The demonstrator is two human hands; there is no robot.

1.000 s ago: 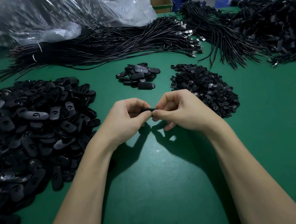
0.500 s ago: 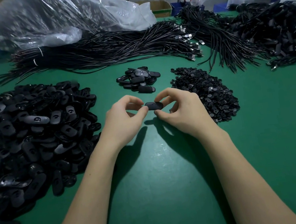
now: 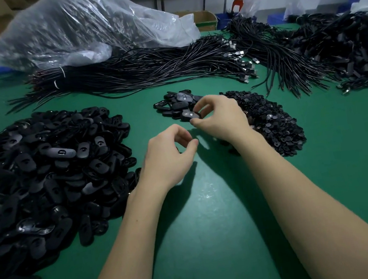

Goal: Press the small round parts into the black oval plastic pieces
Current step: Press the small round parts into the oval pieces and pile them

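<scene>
Where right hand pinches: oval piece.

Bare green worktop lies open in the near centre. The large pile of oval pieces blocks the left; the round-part heap blocks the right. Cable bundles span the far side.

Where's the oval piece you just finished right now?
In the head view, the oval piece is pinched in the right hand at the near edge of the small finished pile, centre table.
</scene>
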